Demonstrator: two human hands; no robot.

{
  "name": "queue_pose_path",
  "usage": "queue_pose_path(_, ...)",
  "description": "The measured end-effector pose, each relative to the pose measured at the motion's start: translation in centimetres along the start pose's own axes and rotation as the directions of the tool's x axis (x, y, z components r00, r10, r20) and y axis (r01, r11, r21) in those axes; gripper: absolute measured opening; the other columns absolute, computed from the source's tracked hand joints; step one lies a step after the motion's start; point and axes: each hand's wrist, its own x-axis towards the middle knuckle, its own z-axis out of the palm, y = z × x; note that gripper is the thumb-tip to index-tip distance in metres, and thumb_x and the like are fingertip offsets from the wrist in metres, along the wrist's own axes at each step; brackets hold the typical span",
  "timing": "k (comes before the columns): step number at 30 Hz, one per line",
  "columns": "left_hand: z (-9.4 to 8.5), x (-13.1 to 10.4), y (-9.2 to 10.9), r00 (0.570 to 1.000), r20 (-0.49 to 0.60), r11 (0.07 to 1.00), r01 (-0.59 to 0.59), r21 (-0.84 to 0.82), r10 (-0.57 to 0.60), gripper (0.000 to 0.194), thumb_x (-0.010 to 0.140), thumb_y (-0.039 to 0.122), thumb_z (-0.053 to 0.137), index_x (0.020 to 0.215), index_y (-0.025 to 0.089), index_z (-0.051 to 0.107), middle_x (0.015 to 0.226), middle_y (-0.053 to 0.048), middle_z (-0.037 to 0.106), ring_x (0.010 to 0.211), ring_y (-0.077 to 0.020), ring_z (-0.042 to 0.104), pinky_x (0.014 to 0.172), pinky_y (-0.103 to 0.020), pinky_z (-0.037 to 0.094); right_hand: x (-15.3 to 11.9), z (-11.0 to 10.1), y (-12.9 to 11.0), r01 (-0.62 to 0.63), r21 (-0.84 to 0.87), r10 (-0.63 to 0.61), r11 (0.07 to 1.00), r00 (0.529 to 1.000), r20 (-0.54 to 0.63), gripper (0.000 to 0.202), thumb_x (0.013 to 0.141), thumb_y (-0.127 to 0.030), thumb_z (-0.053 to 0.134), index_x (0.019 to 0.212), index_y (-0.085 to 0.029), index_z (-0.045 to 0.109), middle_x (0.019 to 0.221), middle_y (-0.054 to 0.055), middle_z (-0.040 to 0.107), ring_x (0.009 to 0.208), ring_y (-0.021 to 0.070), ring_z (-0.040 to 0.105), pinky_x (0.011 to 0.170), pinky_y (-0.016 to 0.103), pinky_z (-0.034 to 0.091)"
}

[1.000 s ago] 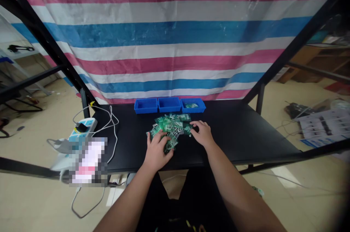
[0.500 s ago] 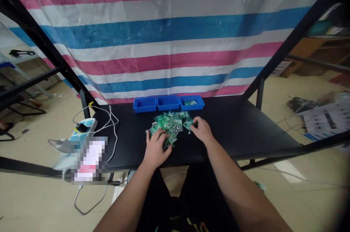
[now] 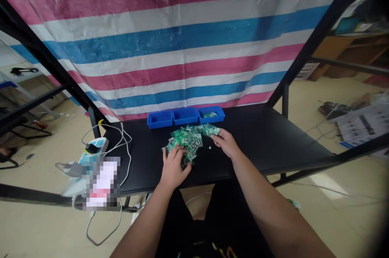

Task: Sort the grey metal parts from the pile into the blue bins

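A pile of small green and clear packets (image 3: 190,138) lies on the black table (image 3: 258,140). My left hand (image 3: 174,165) rests with its fingers spread on the pile's near left edge. At the right of the pile my right hand (image 3: 225,143) pinches a green packet (image 3: 211,129) between thumb and fingers. Behind the pile stand three blue trays in a row: the left tray (image 3: 160,124) and the middle tray (image 3: 184,121) show nothing inside, and the right tray (image 3: 219,119) holds some green and white packets. A tiny white piece (image 3: 210,147) lies below my right hand's packet.
At the table's left are a power strip (image 3: 99,144) with plugs, white cables (image 3: 130,160) and a blurred-out phone-like item (image 3: 103,183). A striped sheet (image 3: 182,55) hangs behind the table between black frame posts (image 3: 285,102).
My right hand has risen slightly, and the packet at its fingertips has moved up with it. The tiny white piece shows more clearly. The whole view has shifted slightly.
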Motion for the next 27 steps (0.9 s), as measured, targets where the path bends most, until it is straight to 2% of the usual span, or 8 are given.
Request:
queue_pose_path(2, 0.0, 0.0, 0.0, 1.0, 0.005, 1.0, 0.001, 0.002, -0.001, 0.035, 0.085, 0.032, 0.065, 0.119, 0.029, 0.057, 0.138, -0.008, 0.06, 0.142, -0.0304, 0.044, 0.123, -0.067, 0.01, 0.1, -0.1, 0.1, 0.019, -0.017, -0.019, 1.0, 1.0, -0.005, 0.037, 0.076, -0.047, 0.08, 0.096, -0.02, 0.066, 0.074, -0.003, 0.065, 0.05, 0.0084, 0.047, 0.047, 0.024, 0.037)
queue_pose_path(5, -0.1, 0.0, 0.0, 1.0, 0.007, 1.0, 0.003, 0.007, -0.003, 0.033, 0.085, 0.032, 0.065, 0.118, 0.03, 0.057, 0.138, -0.007, 0.06, 0.142, -0.0302, 0.044, 0.123, -0.067, 0.01, 0.3, -0.3, 0.2, 0.053, -0.071, -0.053, 0.996, 0.999, -0.008, 0.032, 0.078, -0.048, 0.078, 0.088, -0.02, 0.066, 0.066, -0.004, 0.061, 0.053, 0.0108, 0.053, 0.055, 0.027, 0.044)
queue_pose_path(8, 0.0, 0.0, 0.0, 1.0, 0.007, 1.0, 0.002, 0.004, -0.002, 0.033, 0.085, 0.031, 0.065, 0.117, 0.031, 0.057, 0.138, -0.005, 0.06, 0.142, -0.0292, 0.044, 0.123, -0.067, 0.01, 0.5, -0.3, 0.4, 0.051, -0.077, -0.055, 0.996, 0.997, -0.054, 0.033, 0.079, -0.05, 0.077, 0.08, -0.02, 0.063, 0.06, -0.004, 0.057, 0.053, 0.0119, 0.054, 0.056, 0.028, 0.046)
queue_pose_path(14, 0.0, 0.1, 0.1, 1.0, 0.003, 1.0, 0.005, 0.006, -0.005, 0.037, 0.084, 0.031, 0.067, 0.12, 0.03, 0.055, 0.137, -0.005, 0.061, 0.142, -0.0292, 0.045, 0.123, -0.066, 0.01, 0.4, -0.4, 0.5, -0.033, -0.036, 0.032, 0.999, 0.999, -0.018, 0.036, 0.077, -0.054, 0.077, 0.083, -0.02, 0.066, 0.055, -0.005, 0.052, 0.048, 0.0105, 0.045, 0.045, 0.024, 0.036)
queue_pose_path(20, 0.1, 0.1, -0.1, 1.0, -0.003, 1.0, -0.004, -0.016, 0.004, 0.04, 0.084, 0.03, 0.066, 0.121, 0.029, 0.053, 0.136, -0.007, 0.061, 0.142, -0.03, 0.044, 0.124, -0.065, 0.009, 0.5, 0.0, 0.4, -0.012, -0.137, -0.007, 0.991, 0.991, -0.136, 0.034, 0.073, -0.051, 0.08, 0.076, -0.02, 0.068, 0.059, -0.005, 0.048, 0.051, 0.0078, 0.04, 0.045, 0.021, 0.029)
queue_pose_path(23, 0.2, 0.0, -0.2, 1.0, -0.011, 1.0, -0.002, -0.028, 0.002, 0.043, 0.084, 0.03, 0.065, 0.124, 0.028, 0.05, 0.134, -0.008, 0.062, 0.142, -0.0299, 0.044, 0.124, -0.064, 0.01, 1.2, 0.8, -0.7, -0.033, -0.046, 0.024, 0.998, 0.982, -0.188, 0.032, 0.072, -0.048, 0.081, 0.074, -0.02, 0.066, 0.06, -0.005, 0.052, 0.051, 0.0081, 0.042, 0.044, 0.02, 0.028)
queue_pose_path(27, 0.2, -0.1, -0.2, 1.0, -0.015, 0.999, 0.007, -0.043, -0.008, 0.048, 0.084, 0.03, 0.065, 0.128, 0.026, 0.046, 0.132, -0.009, 0.063, 0.141, -0.0301, 0.046, 0.124, -0.064, 0.012, 3.2, 2.0, -3.8, 0.122, 0.146, -0.085, 0.982, 0.967, -0.241, 0.027, 0.073, -0.041, 0.081, 0.076, -0.02, 0.066, 0.067, -0.001, 0.062, 0.053, 0.008, 0.047, 0.045, 0.019, 0.033)
